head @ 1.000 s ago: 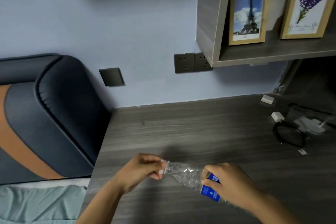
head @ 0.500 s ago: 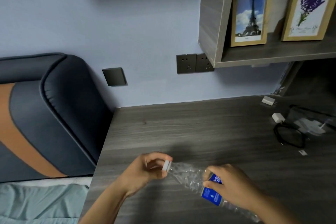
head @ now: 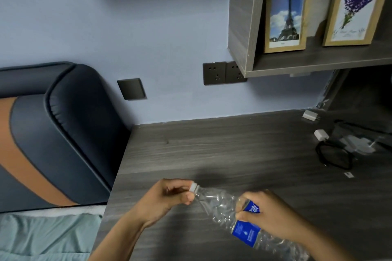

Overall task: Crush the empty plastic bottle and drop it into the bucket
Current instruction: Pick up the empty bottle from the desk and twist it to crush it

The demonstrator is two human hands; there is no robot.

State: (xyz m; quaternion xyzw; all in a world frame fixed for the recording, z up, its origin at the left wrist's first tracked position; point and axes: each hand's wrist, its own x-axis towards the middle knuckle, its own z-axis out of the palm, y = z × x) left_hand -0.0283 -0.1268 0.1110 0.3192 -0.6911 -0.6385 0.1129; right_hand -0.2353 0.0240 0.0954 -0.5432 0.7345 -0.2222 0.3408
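A crumpled clear plastic bottle (head: pixel 220 207) with a blue label and a white cap lies slanted over the near part of the dark wooden desk (head: pixel 233 150). My left hand (head: pixel 169 199) pinches the cap end between fingers and thumb. My right hand (head: pixel 273 216) wraps around the bottle's middle, over the label. The bottle's base reaches toward the lower right under my right forearm. No bucket is in view.
A padded blue and orange headboard (head: pixel 53 133) stands left of the desk, with pale green bedding below it. Chargers and a coiled black cable (head: pixel 333 154) lie at the desk's right. A wall shelf (head: pixel 318 63) holds two framed pictures. Sockets sit on the blue wall.
The bottle has lengthened and tilted, its base swinging toward the lower right. My left hand has turned on the cap and my right hand has shifted slightly down the label.
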